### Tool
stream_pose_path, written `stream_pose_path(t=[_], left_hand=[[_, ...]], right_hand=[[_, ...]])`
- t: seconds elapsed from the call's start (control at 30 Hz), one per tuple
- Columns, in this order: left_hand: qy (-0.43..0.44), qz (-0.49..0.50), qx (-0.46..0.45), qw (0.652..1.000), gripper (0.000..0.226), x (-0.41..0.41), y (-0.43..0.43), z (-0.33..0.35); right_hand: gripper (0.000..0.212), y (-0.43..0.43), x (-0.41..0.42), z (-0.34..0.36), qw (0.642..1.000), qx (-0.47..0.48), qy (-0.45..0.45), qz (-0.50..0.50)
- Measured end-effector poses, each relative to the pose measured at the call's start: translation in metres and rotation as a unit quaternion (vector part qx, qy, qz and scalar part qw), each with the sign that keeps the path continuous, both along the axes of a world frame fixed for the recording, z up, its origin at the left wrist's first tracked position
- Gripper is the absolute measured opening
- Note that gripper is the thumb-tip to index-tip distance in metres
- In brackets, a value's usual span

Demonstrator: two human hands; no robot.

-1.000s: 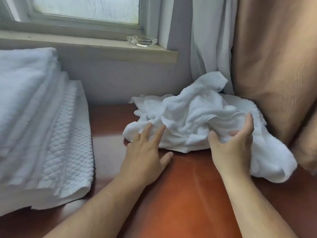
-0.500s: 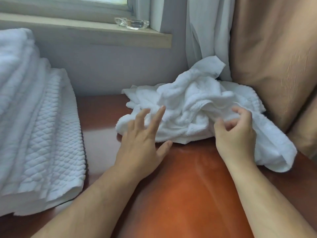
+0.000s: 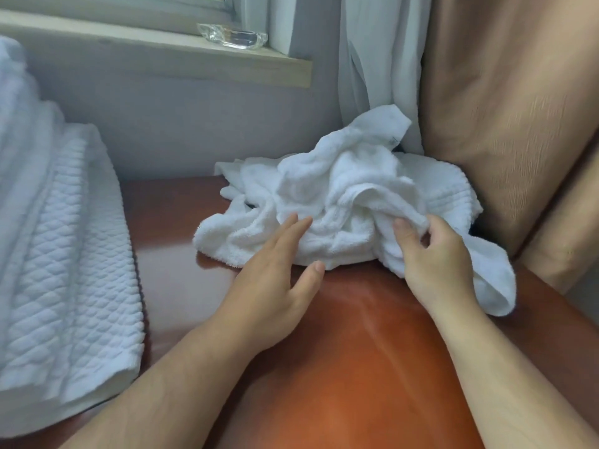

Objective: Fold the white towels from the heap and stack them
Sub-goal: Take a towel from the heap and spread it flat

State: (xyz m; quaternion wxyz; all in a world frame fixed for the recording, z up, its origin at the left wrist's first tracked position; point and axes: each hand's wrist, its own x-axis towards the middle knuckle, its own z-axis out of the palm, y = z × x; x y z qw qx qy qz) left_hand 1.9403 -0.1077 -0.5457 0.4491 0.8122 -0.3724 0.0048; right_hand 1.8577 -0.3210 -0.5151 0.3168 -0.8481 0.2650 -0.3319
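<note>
Head view:
- A heap of crumpled white terry towels is lying at the far right of a glossy reddish-brown tabletop, its back edge near the wall and its right side touching a tan woven fabric surface.
- One corner of the heap is sticking up at the back, against a hanging white curtain.
- A loose end of the heap is trailing toward the near right, past the right wrist.
- The left hand is lying flat, with its fingers straight and close together and resting on the near-left edge of the heap. The thumb is spreading to the right, just beside the heap's front hem. This hand is gripping nothing.
- The right hand is curling at the near-right side of the heap, with a raised fold of towel pinched between thumb and bent fingers.
- A tall stack of folded white towels, the outermost one quilted in a diamond pattern, is sitting at the left of the tabletop, well apart from the heap.
- A clear glass dish is sitting on the pale window sill above the wall.
- Both forearms are bare and reaching in from the bottom edge.
</note>
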Motion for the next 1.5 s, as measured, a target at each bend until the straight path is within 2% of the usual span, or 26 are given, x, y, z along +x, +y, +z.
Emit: stream_pose_path(t=[0.1,0.2,0.3,0.37,0.43,0.53,0.6,0.67,0.7,0.73,0.8,0.83,0.87,0.9,0.93,0.97,1.0,1.03,1.1,1.17,1.23,1.27,1.3,1.37,1.43,1.5], left_hand=[[0.009,0.018,-0.045,0.999,0.061,0.000,0.002,0.002],[0.043,0.016,-0.105,0.993,0.051,0.000,0.002,0.004],[0.064,0.017,-0.135,0.989,0.054,0.002,0.002,0.005],[0.054,0.011,-0.134,0.990,0.052,0.000,0.002,0.006],[0.044,-0.008,-0.139,0.989,0.047,-0.002,0.002,0.007],[0.096,-0.063,-0.174,0.978,0.057,-0.001,0.005,0.009],[0.150,-0.115,-0.172,0.967,0.075,0.004,0.008,0.010],[0.155,-0.147,-0.131,0.968,0.080,0.006,0.007,0.010],[0.130,-0.147,-0.105,0.975,0.090,0.006,0.007,0.009],[0.107,-0.144,-0.086,0.980,0.098,0.006,0.005,0.006],[0.103,-0.118,-0.095,0.983,0.094,0.005,0.002,0.003],[0.117,-0.106,-0.119,0.980,0.085,0.006,0.001,0.002],[0.136,-0.096,-0.145,0.975,0.076,0.007,0.001,0.002],[0.156,-0.088,-0.164,0.970,0.071,0.009,0.002,0.002],[0.167,-0.081,-0.178,0.966,0.071,0.011,0.003,0.001],[0.174,-0.079,-0.186,0.964,0.072,0.012,0.003,0.000],[0.175,-0.082,-0.192,0.962,0.073,0.012,0.003,0.000],[0.177,-0.085,-0.195,0.961,0.074,0.012,0.003,0.001],[0.194,-0.080,-0.215,0.954,0.076,0.014,0.004,0.002],[0.256,-0.088,-0.246,0.931,0.083,0.018,0.006,0.008],[0.362,-0.159,-0.272,0.877,0.095,0.022,0.009,0.013],[0.405,-0.196,-0.283,0.847,0.094,0.021,0.010,0.016],[0.429,-0.219,-0.286,0.828,0.085,0.019,0.011,0.018],[0.429,-0.215,-0.269,0.835,0.047,0.015,0.009,0.019],[0.411,-0.150,-0.277,0.856,0.020,0.015,0.007,0.018],[0.401,-0.104,-0.296,0.861,0.033,0.018,0.007,0.016]], right_hand=[[0.029,0.010,-0.005,0.006,0.990,-0.016,-0.112,0.084],[0.029,0.019,-0.004,0.007,0.978,-0.020,-0.140,0.153],[0.048,0.021,0.000,0.002,0.982,-0.101,-0.139,0.077],[0.057,0.019,0.000,0.003,0.984,-0.084,-0.151,0.050],[0.059,0.019,0.000,0.006,0.966,0.072,-0.187,0.161],[0.061,0.022,-0.002,0.012,0.828,0.382,-0.219,0.348],[0.075,0.027,-0.005,0.018,0.772,0.473,-0.146,0.398],[0.062,0.032,-0.006,0.017,0.760,0.482,-0.082,0.428],[0.063,0.034,-0.007,0.016,0.775,0.464,-0.090,0.420],[0.060,0.034,-0.008,0.017,0.815,0.414,-0.121,0.387],[0.052,0.029,-0.011,0.019,0.933,0.194,-0.201,0.229],[0.045,0.021,-0.012,0.020,0.963,0.060,-0.229,0.127],[0.037,0.014,-0.014,0.022,0.973,-0.027,-0.222,0.053],[0.039,0.007,-0.015,0.023,0.984,-0.061,-0.166,0.017],[0.059,0.003,-0.014,0.023,0.996,-0.061,-0.071,0.009],[0.082,0.001,-0.011,0.019,0.999,-0.044,0.025,0.014],[0.092,0.001,-0.009,0.015,0.994,-0.045,0.097,0.024],[0.091,0.003,-0.006,0.011,0.990,-0.053,0.127,0.034],[0.080,0.011,-0.001,0.010,0.994,-0.044,0.083,0.060],[0.077,0.019,-0.004,0.013,0.991,-0.019,0.002,0.134],[0.067,0.023,-0.008,0.013,0.961,0.035,-0.041,0.271],[0.062,0.028,-0.008,0.012,0.933,0.083,-0.022,0.349],[0.061,0.033,-0.008,0.012,0.900,0.140,0.023,0.411],[0.069,0.037,-0.007,0.010,0.868,0.201,0.095,0.443],[0.074,0.034,-0.005,0.006,0.901,0.195,0.037,0.385],[0.061,0.022,-0.002,0.005,0.957,0.144,-0.083,0.239]])
